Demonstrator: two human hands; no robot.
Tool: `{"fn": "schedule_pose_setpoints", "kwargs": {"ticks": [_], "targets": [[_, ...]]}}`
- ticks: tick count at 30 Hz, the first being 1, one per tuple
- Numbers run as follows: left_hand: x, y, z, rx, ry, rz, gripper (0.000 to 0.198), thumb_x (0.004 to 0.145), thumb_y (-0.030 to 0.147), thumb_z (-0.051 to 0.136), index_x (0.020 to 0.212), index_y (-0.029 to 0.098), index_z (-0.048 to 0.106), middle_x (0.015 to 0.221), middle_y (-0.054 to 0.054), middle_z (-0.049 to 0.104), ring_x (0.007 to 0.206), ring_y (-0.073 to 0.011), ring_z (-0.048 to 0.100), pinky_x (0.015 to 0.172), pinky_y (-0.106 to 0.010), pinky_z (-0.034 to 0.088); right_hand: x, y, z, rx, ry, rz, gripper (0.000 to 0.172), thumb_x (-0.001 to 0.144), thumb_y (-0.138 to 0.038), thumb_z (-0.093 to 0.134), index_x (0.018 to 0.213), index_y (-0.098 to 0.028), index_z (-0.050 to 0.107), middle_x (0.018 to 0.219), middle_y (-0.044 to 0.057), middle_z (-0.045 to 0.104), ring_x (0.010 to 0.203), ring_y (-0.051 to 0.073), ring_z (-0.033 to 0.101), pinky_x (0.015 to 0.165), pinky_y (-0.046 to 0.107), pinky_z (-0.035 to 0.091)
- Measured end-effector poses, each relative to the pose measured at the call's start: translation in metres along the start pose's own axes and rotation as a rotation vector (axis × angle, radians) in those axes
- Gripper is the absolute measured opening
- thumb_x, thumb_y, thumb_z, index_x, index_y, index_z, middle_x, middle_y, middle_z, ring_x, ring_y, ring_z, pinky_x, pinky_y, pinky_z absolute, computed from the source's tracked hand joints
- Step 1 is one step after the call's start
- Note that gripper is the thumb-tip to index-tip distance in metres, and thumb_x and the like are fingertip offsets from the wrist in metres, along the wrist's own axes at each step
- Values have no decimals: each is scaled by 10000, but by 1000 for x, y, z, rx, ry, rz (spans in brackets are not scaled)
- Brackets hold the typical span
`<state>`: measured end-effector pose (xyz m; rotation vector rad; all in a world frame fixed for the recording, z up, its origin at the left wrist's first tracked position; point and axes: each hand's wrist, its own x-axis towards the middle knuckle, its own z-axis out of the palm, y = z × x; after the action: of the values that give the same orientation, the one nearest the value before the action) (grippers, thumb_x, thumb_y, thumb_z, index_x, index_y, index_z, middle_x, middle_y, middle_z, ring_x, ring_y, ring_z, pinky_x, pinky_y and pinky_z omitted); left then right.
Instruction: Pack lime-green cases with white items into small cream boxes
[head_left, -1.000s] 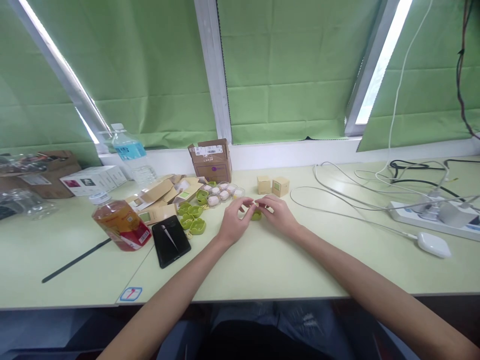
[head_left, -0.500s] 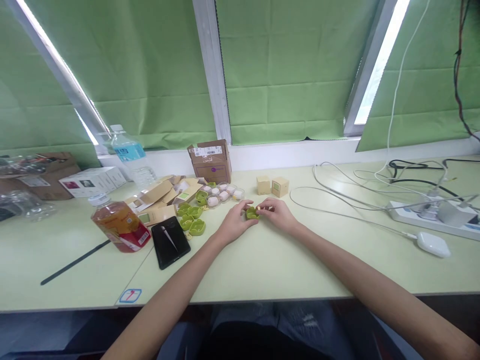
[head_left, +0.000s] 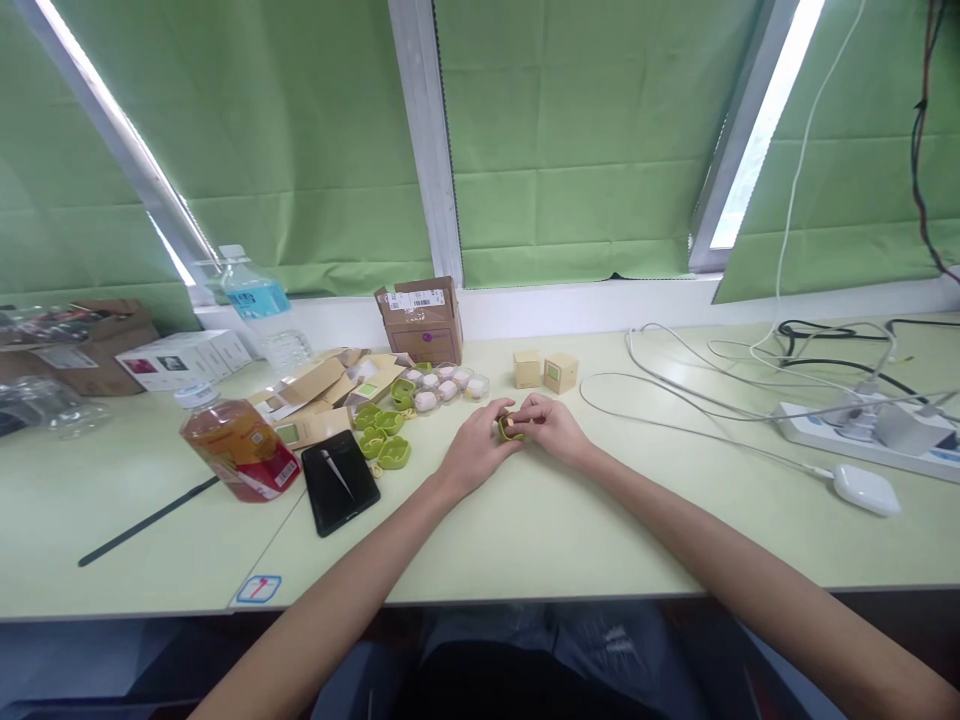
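Close in front of me, my left hand (head_left: 475, 444) is closed around a small green case (head_left: 503, 430), with its fingers behind and thumb in front. My right hand (head_left: 556, 430) has its fingers bunched together over the case's opening. Those fingertips overlap the case, so whether they pinch a small piece there is hidden. To the left lie several like green cases (head_left: 394, 453), some with their lids folded back. Behind them stands a clear tray (head_left: 451, 388) of pale pink, egg-shaped pieces.
Two small cardboard boxes (head_left: 560, 373) stand beyond my hands. At left are opened cartons (head_left: 313, 383), a black tablet (head_left: 340, 483) with a pale pointed tool on it, and a tea bottle (head_left: 240, 450). Cables and a power strip (head_left: 870, 435) lie at right.
My right fingertips have shifted left and down onto the green case, covering more of it. The left hand has turned slightly and closed further around the case.
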<state>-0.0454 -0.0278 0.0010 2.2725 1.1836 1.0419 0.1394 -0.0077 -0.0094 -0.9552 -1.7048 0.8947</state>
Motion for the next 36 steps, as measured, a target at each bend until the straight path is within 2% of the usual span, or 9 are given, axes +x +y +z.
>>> {"fn": "schedule_pose_setpoints", "kwargs": {"ticks": [9,16,24,36], "targets": [[0,1,1,-51,21,28,441,801,250,765,1206,243,587,1125,-32,686,973,-208,650,879,-346,519,3,-1,-6,-18,-24,-25,34,751,-237,786,760,-232,818,771,0,575,719,155,580,708,316,450],[0,3,-1,-41,23,26,435,791,236,762,1192,231,591,1089,-33,690,949,-207,643,843,-335,516,1,-4,-6,-128,-36,-174,113,817,-171,716,759,-221,800,750,5,607,680,144,571,662,295,445],[1,4,-2,-34,39,35,418,785,216,765,1169,222,603,1072,-27,694,948,-204,642,865,-334,504,2,-7,-6,-227,-36,-237,161,835,-102,696,762,-209,792,732,3,595,699,144,564,668,282,431],[2,3,-3,-19,-17,77,361,832,240,718,1170,219,593,1126,-44,685,1003,-222,637,910,-364,510,0,-3,-7,-478,-69,-395,210,883,-67,634,766,-203,744,761,21,580,778,175,544,706,294,405]]}}
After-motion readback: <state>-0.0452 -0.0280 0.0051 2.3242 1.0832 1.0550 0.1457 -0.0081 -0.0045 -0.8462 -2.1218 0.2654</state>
